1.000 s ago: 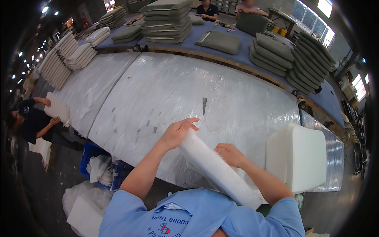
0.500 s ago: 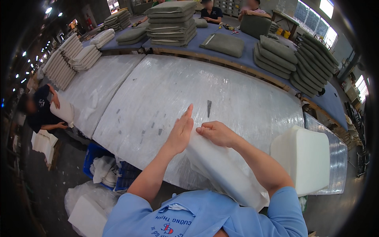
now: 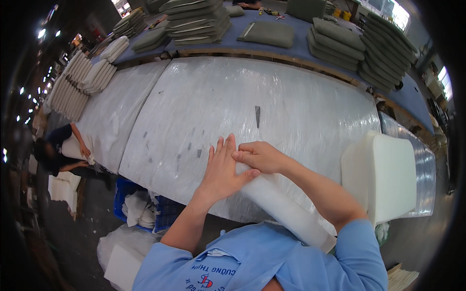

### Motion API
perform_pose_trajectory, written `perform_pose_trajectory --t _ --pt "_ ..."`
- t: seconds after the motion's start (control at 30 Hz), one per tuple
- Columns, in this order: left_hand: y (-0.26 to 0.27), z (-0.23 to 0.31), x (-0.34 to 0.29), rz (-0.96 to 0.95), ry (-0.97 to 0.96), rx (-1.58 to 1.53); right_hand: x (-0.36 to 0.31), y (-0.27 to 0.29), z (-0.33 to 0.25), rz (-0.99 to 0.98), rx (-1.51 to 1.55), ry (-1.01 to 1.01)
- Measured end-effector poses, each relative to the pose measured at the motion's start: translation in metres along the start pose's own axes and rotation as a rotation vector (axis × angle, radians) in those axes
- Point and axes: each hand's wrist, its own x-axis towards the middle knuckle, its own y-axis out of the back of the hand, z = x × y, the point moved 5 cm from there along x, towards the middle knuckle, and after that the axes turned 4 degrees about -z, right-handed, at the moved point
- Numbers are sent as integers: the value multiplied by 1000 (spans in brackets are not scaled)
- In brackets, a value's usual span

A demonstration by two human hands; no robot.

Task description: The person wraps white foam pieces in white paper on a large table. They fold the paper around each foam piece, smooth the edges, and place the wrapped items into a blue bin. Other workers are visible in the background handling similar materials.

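Note:
A white padded cushion (image 3: 286,206), apparently in a thin pale cover, stands on its narrow edge between my torso and both hands. Against its far end lies my left hand (image 3: 218,172), fingers stretched and a little apart, the thumb reaching across the top. My right hand (image 3: 262,157) is closed on the same end, its fingertips pinching at the edge beside my left hand. The pinched edge itself is hidden by the fingers. Under the hands is a broad table (image 3: 208,102) covered in clear, wrinkled plastic film.
White foam pads (image 3: 393,174) stand at the right. Grey-green cushions (image 3: 335,43) are piled on a blue table (image 3: 213,48) beyond. A blue crate (image 3: 127,186) with white material sits at lower left, near a bagged white block (image 3: 124,264). Another person (image 3: 60,150) handles a pale cushion at far left.
My left hand has turned from edge-on to flatter, its fingers spreading and thumb crossing the cushion. The cushion now shows a narrower side. My view has tilted slightly downward.

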Motion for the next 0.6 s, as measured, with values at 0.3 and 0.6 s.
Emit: perform_pose_trajectory --t 0.3,0.6 --pt "8 11 4 -84 -7 58 -20 -16 132 177 48 -319" --pt "17 47 -5 63 -177 219 -75 -18 117 312 215 -147"
